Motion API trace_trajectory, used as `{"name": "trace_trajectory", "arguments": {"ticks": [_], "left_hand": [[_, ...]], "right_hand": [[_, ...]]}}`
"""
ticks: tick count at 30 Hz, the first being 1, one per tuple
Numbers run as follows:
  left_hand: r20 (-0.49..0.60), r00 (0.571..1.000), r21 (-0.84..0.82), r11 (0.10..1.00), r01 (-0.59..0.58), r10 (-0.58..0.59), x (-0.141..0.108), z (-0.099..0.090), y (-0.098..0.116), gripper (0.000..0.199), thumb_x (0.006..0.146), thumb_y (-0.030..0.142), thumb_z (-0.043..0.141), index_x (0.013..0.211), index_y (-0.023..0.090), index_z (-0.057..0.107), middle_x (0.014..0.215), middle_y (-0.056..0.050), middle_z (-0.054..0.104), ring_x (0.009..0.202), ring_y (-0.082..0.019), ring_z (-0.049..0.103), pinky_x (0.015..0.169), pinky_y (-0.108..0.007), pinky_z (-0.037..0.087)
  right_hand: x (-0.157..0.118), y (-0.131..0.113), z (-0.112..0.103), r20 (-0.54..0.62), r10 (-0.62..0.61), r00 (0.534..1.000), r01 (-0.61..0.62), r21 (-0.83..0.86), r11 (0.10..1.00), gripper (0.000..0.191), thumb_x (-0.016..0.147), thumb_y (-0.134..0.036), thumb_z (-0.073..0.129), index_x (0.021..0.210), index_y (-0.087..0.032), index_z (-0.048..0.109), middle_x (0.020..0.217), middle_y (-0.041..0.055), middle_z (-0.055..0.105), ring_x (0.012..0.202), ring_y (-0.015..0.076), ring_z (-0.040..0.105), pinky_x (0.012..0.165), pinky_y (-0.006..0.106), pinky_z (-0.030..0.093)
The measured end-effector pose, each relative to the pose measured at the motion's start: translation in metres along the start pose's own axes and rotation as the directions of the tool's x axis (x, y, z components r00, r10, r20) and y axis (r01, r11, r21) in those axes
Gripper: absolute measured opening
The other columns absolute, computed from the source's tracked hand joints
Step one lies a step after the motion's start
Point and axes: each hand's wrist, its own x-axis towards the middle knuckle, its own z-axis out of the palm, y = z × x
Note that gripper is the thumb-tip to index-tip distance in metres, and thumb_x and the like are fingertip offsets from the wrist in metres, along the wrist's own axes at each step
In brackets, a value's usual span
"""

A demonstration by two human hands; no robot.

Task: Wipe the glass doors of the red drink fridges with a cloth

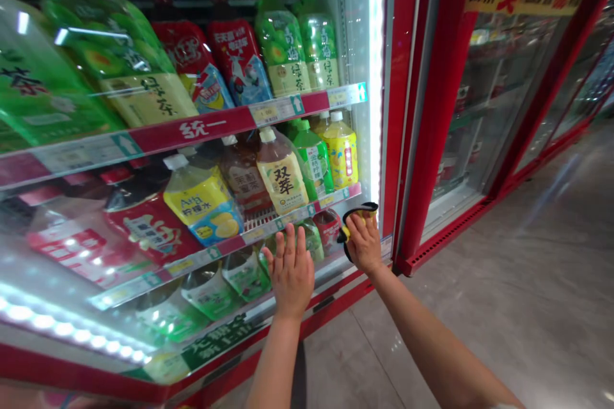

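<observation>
Big red-framed cooler [401, 77] ahead of both hands! Bottles [283, 182] crowd beyond the fingertips, labels outward, presumably for easy reading. Left hand [291, 268]: flat, fingers extended, nothing visibly held, perhaps for balance. Right hand [364, 243] curls over a black-and-yellow object [363, 208], seemingly securing it under the palm.

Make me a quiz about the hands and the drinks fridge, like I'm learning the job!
1. Which holds the black-and-yellow thing? A) left hand B) right hand C) both
2. True or false: the left hand is open, not a fist.
3. Fill in: the front yellow bottle beside the light strip on the right has a ____ cap.

Key: 1. B; 2. true; 3. white.
</observation>
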Motion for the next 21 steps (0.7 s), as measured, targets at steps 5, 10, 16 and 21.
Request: {"name": "trace_trajectory", "arguments": {"ticks": [5,10,16,21], "left_hand": [[-0.019,0.999,0.032,0.999,0.037,-0.036,-0.013,-0.012,-0.022,0.079,0.097,0.016,0.055,0.164,0.025,0.014,0.166,-0.007,0.026,0.157,-0.023,0.011,0.131,-0.053,0.000],[-0.065,0.994,0.086,0.992,0.089,-0.083,-0.036,-0.020,-0.048,0.080,0.096,0.014,0.055,0.164,0.027,0.014,0.167,-0.007,0.020,0.157,-0.025,0.010,0.131,-0.055,0.000],[-0.137,0.988,0.140,0.986,0.095,-0.076,-0.060,-0.026,-0.077,0.081,0.095,0.014,0.058,0.164,0.025,0.017,0.168,-0.010,0.022,0.158,-0.026,0.012,0.130,-0.055,0.000],[-0.179,0.978,0.152,0.980,0.132,-0.104,-0.068,-0.031,-0.092,0.077,0.095,0.017,0.059,0.163,0.022,0.024,0.168,-0.013,0.028,0.159,-0.026,0.014,0.130,-0.056,0.002]], "right_hand": [[0.043,-0.057,0.009,-0.033,0.104,0.994,-0.102,0.037,0.994,0.064,0.093,-0.025,0.048,0.157,-0.023,0.043,0.155,0.0108,0.053,0.154,0.0333,0.028,0.124,0.063,0.024],[0.008,-0.065,0.005,0.175,-0.303,0.937,0.267,0.202,0.942,0.048,0.096,-0.023,0.053,0.138,-0.045,0.062,0.128,-0.0061,0.074,0.121,0.0176,0.063,0.127,0.049,0.026],[0.021,-0.044,-0.001,0.192,-0.242,0.951,0.206,0.193,0.959,0.038,0.097,-0.027,0.054,0.129,-0.040,0.070,0.124,-0.0046,0.076,0.122,0.0212,0.064,0.129,0.056,0.017],[0.041,-0.116,0.005,0.122,-0.097,0.988,0.084,0.111,0.990,0.048,0.097,-0.028,0.053,0.144,-0.034,0.060,0.144,0.0027,0.064,0.141,0.0287,0.049,0.129,0.060,0.011]]}}
